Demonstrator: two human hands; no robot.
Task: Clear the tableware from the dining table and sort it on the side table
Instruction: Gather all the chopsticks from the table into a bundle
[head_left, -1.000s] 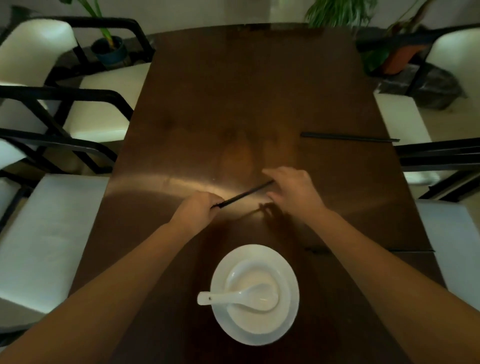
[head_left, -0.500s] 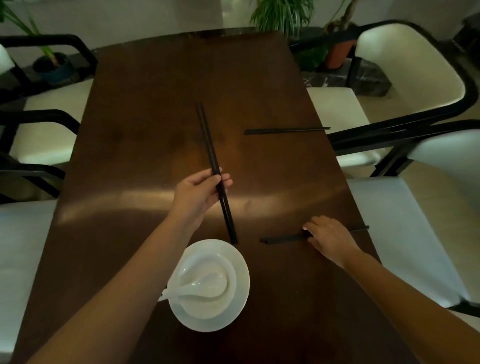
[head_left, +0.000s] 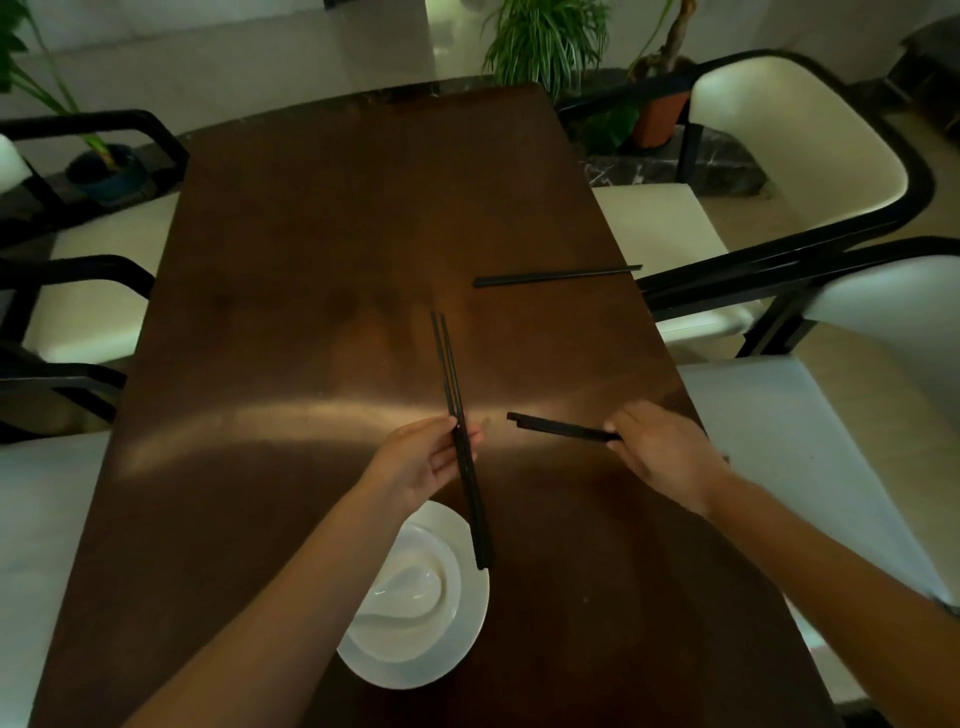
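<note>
My left hand (head_left: 423, 460) grips a pair of black chopsticks (head_left: 452, 384) near their middle; they point away from me over the dark wooden dining table (head_left: 311, 234). To the right, my right hand (head_left: 662, 452) holds a second black pair (head_left: 556, 427) by one end, lifted just off the table and pointing left. A third pair of chopsticks (head_left: 556, 275) lies flat near the right edge, farther away. Close to me sits a white plate (head_left: 457, 644) carrying a white bowl (head_left: 441, 566) with a white spoon (head_left: 410, 584) in it, partly hidden by my left forearm.
Cream-cushioned chairs with black frames line both sides: the nearest right seat (head_left: 795, 457), a far right chair (head_left: 795, 135) and left chairs (head_left: 88, 306). Potted plants (head_left: 550, 41) stand beyond the table's far end. The side table is out of view.
The right hand has closed on the near-right chopsticks and raised them off the table. The left hand keeps its pair, now held closer to me. The view has shifted slightly.
</note>
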